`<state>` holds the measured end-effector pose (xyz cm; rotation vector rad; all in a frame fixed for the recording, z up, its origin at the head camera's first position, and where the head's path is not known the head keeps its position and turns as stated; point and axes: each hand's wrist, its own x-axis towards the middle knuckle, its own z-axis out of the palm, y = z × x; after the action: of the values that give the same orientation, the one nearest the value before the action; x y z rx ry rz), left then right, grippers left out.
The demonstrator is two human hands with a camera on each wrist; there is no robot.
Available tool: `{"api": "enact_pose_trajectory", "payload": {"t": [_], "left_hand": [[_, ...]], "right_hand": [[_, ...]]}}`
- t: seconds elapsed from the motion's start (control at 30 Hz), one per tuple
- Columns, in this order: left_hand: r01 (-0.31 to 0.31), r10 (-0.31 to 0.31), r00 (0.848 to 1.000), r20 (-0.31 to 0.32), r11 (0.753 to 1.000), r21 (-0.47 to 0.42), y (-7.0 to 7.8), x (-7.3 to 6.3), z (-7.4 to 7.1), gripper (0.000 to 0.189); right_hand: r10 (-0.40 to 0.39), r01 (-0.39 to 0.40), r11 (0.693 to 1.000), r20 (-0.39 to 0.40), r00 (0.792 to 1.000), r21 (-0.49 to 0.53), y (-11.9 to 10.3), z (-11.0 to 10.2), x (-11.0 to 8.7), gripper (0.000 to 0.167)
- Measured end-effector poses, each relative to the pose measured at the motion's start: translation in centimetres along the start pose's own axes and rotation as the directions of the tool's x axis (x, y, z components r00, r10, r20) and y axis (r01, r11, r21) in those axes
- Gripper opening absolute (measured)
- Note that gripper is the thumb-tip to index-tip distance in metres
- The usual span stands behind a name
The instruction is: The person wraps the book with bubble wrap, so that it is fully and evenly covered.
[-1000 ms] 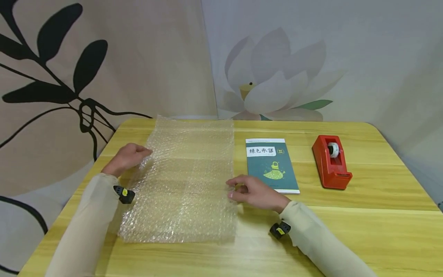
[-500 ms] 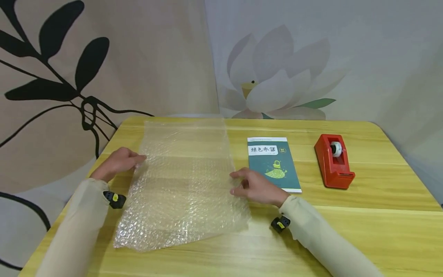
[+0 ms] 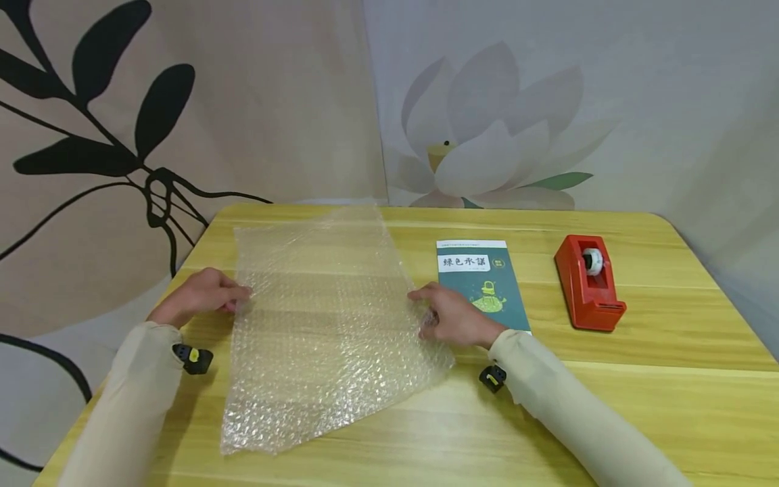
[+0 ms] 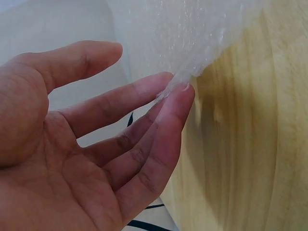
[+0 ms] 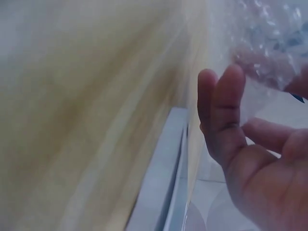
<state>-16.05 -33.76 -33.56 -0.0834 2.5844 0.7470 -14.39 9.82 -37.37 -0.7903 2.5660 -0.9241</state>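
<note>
A sheet of clear bubble wrap (image 3: 322, 318) lies turned at an angle over the wooden table, its near edge slanting up to the right. At its left edge is my left hand (image 3: 203, 295). In the left wrist view, the edge of the bubble wrap (image 4: 192, 57) meets the fingertips (image 4: 180, 98), while the thumb stays apart. My right hand (image 3: 453, 314) holds the right edge with curled fingers. The right wrist view shows bubble wrap (image 5: 269, 33) over part of that hand (image 5: 262, 168). A green book (image 3: 481, 284) lies just behind the right hand, which overlaps it here.
A red tape dispenser (image 3: 589, 284) with a white roll stands right of the book on the wooden table (image 3: 669, 392). A wall cover with leaf and flower prints (image 3: 487, 128) rises behind the table's far edge.
The bubble wrap has turned counterclockwise, its near right corner swinging up and right. My left hand has come left and nearer, and my right hand has moved slightly up and right.
</note>
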Motion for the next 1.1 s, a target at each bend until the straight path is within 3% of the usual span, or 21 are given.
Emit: {"api": "enact_pose_trajectory", "payload": {"t": [0.27, 0.53, 1.1], "left_hand": [[0.034, -0.035, 0.999, 0.026, 0.999, 0.014, 0.1, -0.2, 0.1, 0.041], [-0.001, 0.000, 1.000, 0.027, 0.999, 0.034, 0.3, -0.5, 0.1, 0.040], [0.001, -0.003, 0.999, 0.033, 0.999, 0.043, 0.0, -0.7, 0.5, 0.038]], "right_hand": [[0.004, -0.004, 1.000, 0.006, 1.000, -0.020, 0.2, -0.3, 0.2, 0.067], [-0.003, 0.003, 1.000, 0.022, 1.000, 0.008, 0.4, -0.8, 0.5, 0.066], [-0.005, 0.005, 1.000, 0.030, 1.000, 0.008, 0.5, -1.2, 0.9, 0.067]]}}
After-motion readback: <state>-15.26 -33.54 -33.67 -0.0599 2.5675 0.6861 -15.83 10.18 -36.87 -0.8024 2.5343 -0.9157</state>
